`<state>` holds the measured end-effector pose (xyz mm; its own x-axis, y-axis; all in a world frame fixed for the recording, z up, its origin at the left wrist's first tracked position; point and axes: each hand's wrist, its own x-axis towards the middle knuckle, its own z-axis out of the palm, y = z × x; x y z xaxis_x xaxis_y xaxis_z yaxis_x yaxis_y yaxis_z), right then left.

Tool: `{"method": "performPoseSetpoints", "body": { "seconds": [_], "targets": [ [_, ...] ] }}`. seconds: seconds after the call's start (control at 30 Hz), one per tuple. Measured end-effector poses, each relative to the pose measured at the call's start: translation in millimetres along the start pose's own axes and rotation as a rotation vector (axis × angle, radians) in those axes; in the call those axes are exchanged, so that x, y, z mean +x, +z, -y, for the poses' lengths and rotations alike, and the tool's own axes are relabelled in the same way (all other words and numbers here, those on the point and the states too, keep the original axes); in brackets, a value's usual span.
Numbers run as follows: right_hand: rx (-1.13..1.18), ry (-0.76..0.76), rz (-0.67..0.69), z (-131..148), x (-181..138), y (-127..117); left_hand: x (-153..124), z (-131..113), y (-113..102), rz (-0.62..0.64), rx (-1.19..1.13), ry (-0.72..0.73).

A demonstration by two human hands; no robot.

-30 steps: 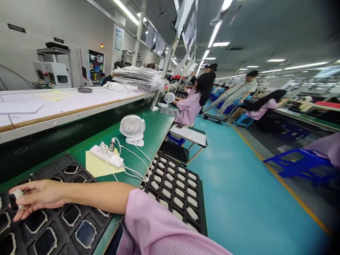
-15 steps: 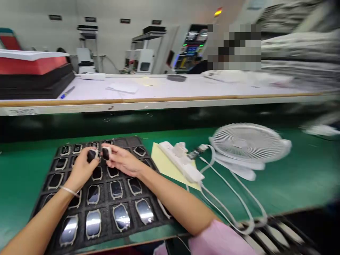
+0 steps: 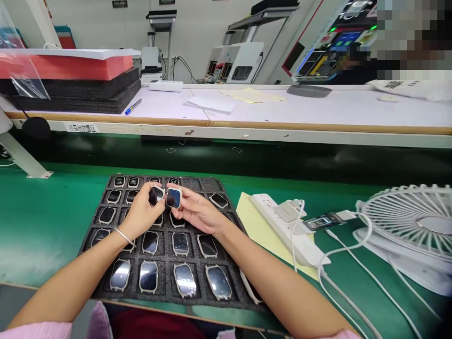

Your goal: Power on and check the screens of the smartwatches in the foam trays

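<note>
A black foam tray [image 3: 102, 278] lies on the green bench in front of me, its pockets filled with several smartwatch bodies with pale cases and dark screens. My left hand [image 3: 139, 215] is closed on one watch body [image 3: 156, 195], held above the tray's far half. My right hand [image 3: 197, 213] pinches a second watch body [image 3: 173, 197] right beside the first, screen toward me. The two pieces almost touch. A thin bracelet sits on my left wrist.
A white power strip [image 3: 282, 226] with plugged chargers lies on a yellow sheet [image 3: 259, 230] right of the tray. A white desk fan [image 3: 406, 230] stands at far right, cables trailing. Behind runs a raised white shelf [image 3: 247, 113] with papers, a pen, foam stacks and machines.
My view swung left from the aisle back to the bench. My right hand, reaching across the tray a second ago, now meets my left hand above it, each holding a watch body.
</note>
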<state>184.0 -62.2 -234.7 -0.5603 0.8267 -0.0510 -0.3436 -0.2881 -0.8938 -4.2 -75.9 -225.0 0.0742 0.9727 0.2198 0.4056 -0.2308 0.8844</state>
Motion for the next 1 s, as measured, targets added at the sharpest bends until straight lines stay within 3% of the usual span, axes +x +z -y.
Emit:
{"method": "performPoseSetpoints", "body": {
  "seconds": [0.5,1.0],
  "targets": [
    [0.152,-0.026,0.124,-4.4,0.9,-6.1,-1.7,-3.1,1.1,-0.031,-0.014,0.062],
    [0.107,-0.050,0.164,-3.1,-0.7,-6.0,-3.6,-4.3,0.8,-0.004,-0.009,0.064]
  ]
}}
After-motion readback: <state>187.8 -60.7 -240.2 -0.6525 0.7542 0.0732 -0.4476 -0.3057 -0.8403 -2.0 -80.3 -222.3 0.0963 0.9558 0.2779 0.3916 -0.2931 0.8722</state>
